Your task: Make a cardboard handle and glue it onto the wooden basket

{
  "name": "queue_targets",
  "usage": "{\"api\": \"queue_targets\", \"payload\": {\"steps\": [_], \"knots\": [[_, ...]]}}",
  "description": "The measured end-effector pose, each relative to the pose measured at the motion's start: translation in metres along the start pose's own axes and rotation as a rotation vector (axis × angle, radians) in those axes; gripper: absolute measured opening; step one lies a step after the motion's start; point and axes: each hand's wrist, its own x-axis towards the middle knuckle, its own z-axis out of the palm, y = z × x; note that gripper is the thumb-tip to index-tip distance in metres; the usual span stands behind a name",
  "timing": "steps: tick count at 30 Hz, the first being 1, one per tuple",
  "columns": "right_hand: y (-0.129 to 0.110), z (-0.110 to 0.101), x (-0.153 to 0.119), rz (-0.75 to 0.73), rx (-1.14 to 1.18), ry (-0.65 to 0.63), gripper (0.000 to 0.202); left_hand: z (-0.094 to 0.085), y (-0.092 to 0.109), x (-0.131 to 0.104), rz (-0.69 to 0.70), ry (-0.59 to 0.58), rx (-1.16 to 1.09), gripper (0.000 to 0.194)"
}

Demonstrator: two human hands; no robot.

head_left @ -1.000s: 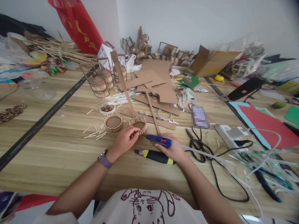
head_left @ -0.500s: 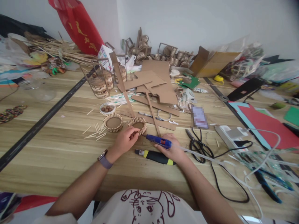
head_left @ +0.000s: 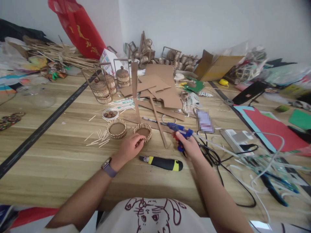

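Glue gun [head_left: 180, 128] sits gripped in the right hand [head_left: 191, 147], left hand [head_left: 130, 147] pinching the basket [head_left: 150, 132] at its near wall: gluing, seemingly, the next dab calling for steadiness.

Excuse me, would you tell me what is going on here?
A person's left hand touches the near side of a round stick-walled basket. The right hand grips a blue glue gun to the basket's right. A similar basket stands left, near loose sticks; a utility knife lies in front.
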Motion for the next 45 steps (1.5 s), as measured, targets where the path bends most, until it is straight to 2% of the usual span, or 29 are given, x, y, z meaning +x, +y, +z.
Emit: {"api": "queue_targets", "payload": {"steps": [3,5,7,10,15,18,25,30,35,37,45], "knots": [[0.001,-0.017,0.011,0.263,0.335,-0.002,0.037,0.002,-0.001,-0.001,0.012,-0.031,0.027,0.019],[0.003,-0.028,0.015,0.313,0.422,-0.025,0.027,0.003,-0.002,-0.001,0.018,-0.042,0.042,0.019],[0.007,-0.036,0.017,0.286,0.433,-0.055,0.022,0.003,-0.002,-0.001,0.025,-0.044,0.051,0.019],[0.012,-0.043,0.016,0.220,0.418,-0.067,0.027,0.003,-0.003,-0.001,0.018,-0.055,0.059,0.019],[0.010,-0.043,0.008,0.248,0.399,-0.035,0.028,0.002,-0.003,-0.001,0.021,-0.070,0.058,0.019],[0.006,-0.044,0.000,0.265,0.394,-0.046,0.037,0.003,-0.004,-0.002,0.018,-0.070,0.059,0.019],[0.003,-0.047,-0.013,0.252,0.355,-0.081,0.044,0.004,-0.005,-0.002,0.014,-0.074,0.049,0.020],[0.006,-0.045,-0.015,0.223,0.382,-0.046,0.045,0.004,-0.006,-0.001,0.014,-0.076,0.045,0.020],[0.004,-0.037,-0.022,0.216,0.424,0.078,0.074,0.005,-0.008,-0.001,0.011,-0.078,0.051,0.019],[0.002,-0.035,-0.024,0.219,0.421,0.096,0.079,0.006,-0.008,-0.002,0.017,-0.078,0.043,0.020],[0.006,-0.045,-0.021,0.247,0.378,0.038,0.057,0.006,-0.009,-0.001,0.031,-0.076,0.047,0.020]]}}
